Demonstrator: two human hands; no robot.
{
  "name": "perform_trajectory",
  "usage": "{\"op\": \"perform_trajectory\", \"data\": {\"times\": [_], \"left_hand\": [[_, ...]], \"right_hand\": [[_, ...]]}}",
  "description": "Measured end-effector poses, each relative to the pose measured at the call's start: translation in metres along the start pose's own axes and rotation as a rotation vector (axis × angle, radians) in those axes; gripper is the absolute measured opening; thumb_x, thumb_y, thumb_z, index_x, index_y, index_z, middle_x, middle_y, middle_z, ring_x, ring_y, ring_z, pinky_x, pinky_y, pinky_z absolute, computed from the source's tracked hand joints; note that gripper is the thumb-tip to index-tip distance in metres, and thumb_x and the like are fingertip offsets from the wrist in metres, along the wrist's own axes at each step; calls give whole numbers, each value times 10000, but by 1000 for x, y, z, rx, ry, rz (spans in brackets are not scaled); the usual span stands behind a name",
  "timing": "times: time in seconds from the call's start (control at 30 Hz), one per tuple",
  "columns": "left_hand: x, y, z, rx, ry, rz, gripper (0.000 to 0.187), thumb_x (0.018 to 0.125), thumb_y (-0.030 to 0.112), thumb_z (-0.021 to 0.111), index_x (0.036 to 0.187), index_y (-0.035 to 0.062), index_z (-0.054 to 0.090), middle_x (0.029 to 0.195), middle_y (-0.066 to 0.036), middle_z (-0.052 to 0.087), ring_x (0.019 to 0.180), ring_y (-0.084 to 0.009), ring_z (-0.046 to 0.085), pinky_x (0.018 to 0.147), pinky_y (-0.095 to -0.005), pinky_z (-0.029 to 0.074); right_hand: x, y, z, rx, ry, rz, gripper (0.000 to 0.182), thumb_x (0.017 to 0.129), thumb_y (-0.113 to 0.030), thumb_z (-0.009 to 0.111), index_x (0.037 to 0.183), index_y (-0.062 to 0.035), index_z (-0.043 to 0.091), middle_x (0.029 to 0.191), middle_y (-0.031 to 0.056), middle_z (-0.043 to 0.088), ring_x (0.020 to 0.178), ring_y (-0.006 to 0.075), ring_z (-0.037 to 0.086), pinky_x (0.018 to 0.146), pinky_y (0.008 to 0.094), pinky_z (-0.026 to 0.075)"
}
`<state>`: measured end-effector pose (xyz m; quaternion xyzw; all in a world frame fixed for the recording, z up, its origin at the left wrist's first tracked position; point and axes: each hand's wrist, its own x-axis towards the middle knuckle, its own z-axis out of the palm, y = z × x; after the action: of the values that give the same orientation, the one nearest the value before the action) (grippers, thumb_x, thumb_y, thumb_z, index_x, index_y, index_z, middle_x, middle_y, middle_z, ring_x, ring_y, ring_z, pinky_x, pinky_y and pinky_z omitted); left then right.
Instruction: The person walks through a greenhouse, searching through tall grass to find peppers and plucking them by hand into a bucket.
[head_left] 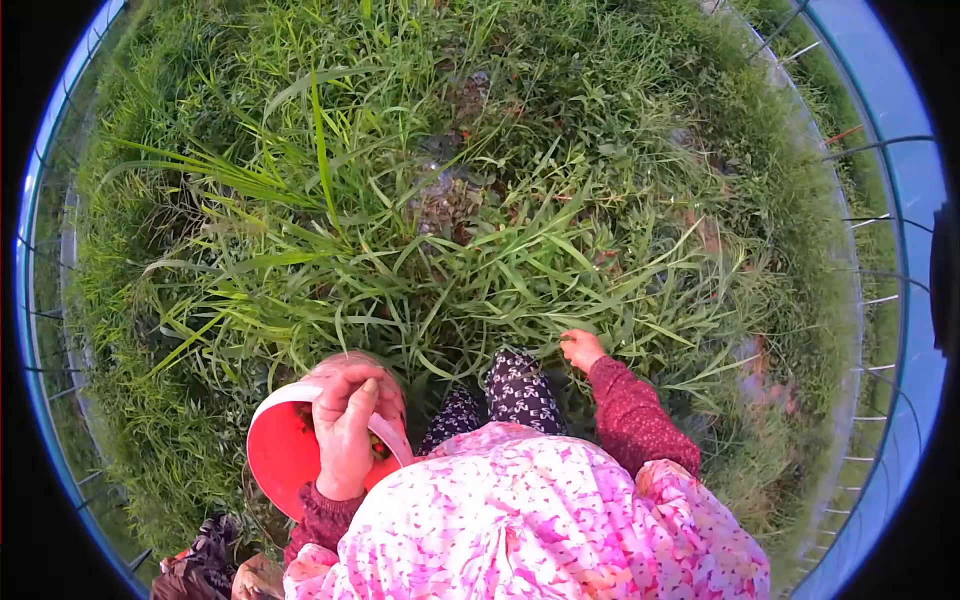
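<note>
My left hand is over the mouth of a red bucket with a pale rim, its fingers curled and the thumb folded against them. What those fingers hold, if anything, is hidden. Small green and reddish things show inside the bucket beside the wrist. Further right, my right hand is low at the edge of the long grass, its fingers pressed together. Something small and dark shows at its fingertips, too small to name. Both arms have dark red patterned sleeves.
Tall grass and low leafy plants with a few small red spots cover the ground. Shiny patches of sheeting show between them. Dark patterned trousers are below me. Dark patterned cloth lies at the bottom left.
</note>
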<state>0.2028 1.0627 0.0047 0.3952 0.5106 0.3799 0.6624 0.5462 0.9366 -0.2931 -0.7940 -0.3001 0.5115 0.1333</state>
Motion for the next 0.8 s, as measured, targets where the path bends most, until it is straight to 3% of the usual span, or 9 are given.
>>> {"op": "perform_trajectory", "data": {"times": [0.07,0.27,0.33,0.4,0.5,0.73,0.8], "left_hand": [[8,5,4,24,-13,-2,114,843,40,467,916,-1,545,744,-59,558,572,-108,526,515,-211,438],[42,23,27,36,-70,-49,136,847,55,457,918,-3,558,721,-55,569,581,-109,516,558,-216,414],[56,24,32,53,-69,-72,135,847,57,459,918,-2,558,720,-56,569,581,-110,515,559,-218,414],[76,24,39,46,-60,-72,135,847,59,462,920,-1,558,719,-56,570,580,-110,514,556,-221,414],[113,26,54,62,-56,-77,132,847,77,491,937,8,561,737,-39,574,562,-92,520,498,-212,432],[193,35,98,125,-92,-215,131,852,71,483,939,6,556,744,-45,576,592,-98,528,543,-209,438],[215,50,113,153,-57,-218,141,850,77,462,924,-6,548,717,-51,551,601,-108,506,568,-220,420]], "right_hand": [[-5,1,-3,297,-1,178,306,786,-161,548,1073,-53,545,776,44,579,640,115,551,493,241,429],[2,5,-10,257,47,180,300,778,-151,550,1063,-58,545,850,61,591,665,135,566,511,250,442],[4,-5,-10,429,56,245,309,764,-148,559,1052,-36,558,702,72,578,561,124,546,471,249,429],[7,-18,-17,414,61,261,316,767,-157,557,1061,-43,551,730,72,583,572,128,552,480,250,439],[28,-28,-30,371,16,244,329,765,-162,553,1074,-49,546,740,68,589,583,130,558,491,260,449],[65,-19,-53,403,-155,401,374,766,-181,563,1122,-74,519,800,67,606,629,143,573,520,288,466],[70,-36,-75,219,-199,404,361,763,-197,578,1102,-79,535,796,64,606,633,153,577,529,294,473]]}}
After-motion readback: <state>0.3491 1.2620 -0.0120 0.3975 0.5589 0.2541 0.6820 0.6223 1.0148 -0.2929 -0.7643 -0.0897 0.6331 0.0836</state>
